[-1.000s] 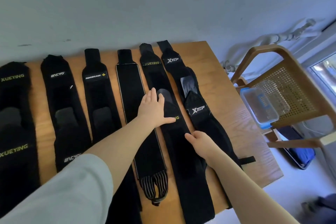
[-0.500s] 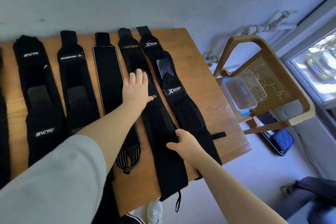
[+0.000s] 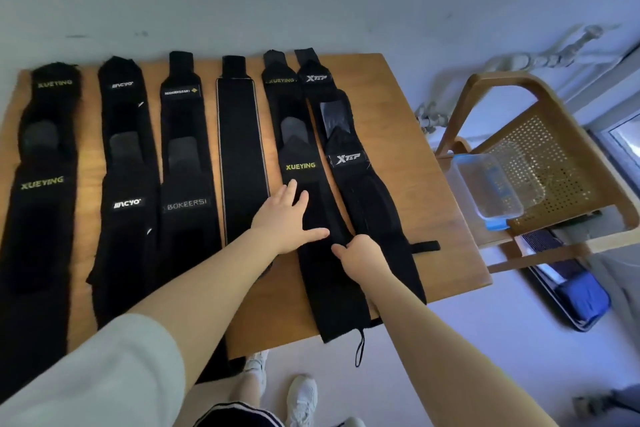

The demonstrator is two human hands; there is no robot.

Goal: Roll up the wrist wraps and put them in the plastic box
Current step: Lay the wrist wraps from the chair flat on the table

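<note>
Head view shows six black wrist wraps laid flat in a row on the wooden tabletop point(image 3: 398, 135). Left hand point(image 3: 285, 218) presses flat, fingers straight, on the XUEYING wrap point(image 3: 304, 184); right hand point(image 3: 360, 255) pinches that wrap's right edge with curled fingers. Plastic box point(image 3: 485, 187) sits on a chair point(image 3: 554, 163) beside the tabletop.

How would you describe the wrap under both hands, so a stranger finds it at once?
On the wooden table, count the black wraps from the right edge: it is the second wrap, beside the white XTEP one. It bears yellow XUEYING lettering, and its near end hangs over the table's front edge.
</note>
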